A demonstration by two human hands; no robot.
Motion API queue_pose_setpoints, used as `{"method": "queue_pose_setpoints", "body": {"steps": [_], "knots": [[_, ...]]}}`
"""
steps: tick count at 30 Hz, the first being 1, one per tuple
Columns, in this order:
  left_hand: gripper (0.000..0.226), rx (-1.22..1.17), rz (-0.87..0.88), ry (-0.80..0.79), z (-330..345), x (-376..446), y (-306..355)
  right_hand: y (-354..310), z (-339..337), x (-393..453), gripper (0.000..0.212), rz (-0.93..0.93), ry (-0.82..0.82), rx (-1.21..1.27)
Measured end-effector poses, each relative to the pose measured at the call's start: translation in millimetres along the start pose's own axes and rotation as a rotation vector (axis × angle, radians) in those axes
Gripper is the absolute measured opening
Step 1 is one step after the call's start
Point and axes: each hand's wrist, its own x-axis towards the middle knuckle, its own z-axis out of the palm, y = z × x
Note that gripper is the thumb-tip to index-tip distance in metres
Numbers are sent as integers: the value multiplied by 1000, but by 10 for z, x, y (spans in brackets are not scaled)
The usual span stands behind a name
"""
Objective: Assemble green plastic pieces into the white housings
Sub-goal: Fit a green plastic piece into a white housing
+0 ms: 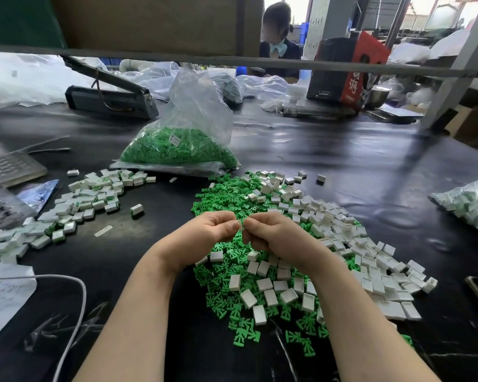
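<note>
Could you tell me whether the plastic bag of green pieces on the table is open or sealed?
Open: the plastic bag has its loose neck standing up unsealed above the green pieces.

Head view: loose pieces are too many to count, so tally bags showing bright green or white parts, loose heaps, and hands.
Bags: 2, the green-piece bag, the right-edge bag
Heaps: 2, the mixed heap, the left heap
Hands: 2, left hand, right hand, pinching a small pale piece between them
Total: 6
</note>
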Motion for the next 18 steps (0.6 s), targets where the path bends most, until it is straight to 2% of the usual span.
{"method": "queue_pose_setpoints", "body": {"steps": [4, 13, 16, 18], "knots": [[24, -31, -2, -8, 18, 32, -10, 10, 23, 21, 33, -16, 36, 71], [21, -73, -12, 29, 73, 73, -24, -71, -38, -8, 33, -45, 100, -156], [29, 16, -20, 50, 41, 55, -28, -102, -46, -37, 29, -59, 77, -263], [36, 78, -15, 92, 10, 18, -4, -113, -88, -65, 27, -48, 44, -213]]}}
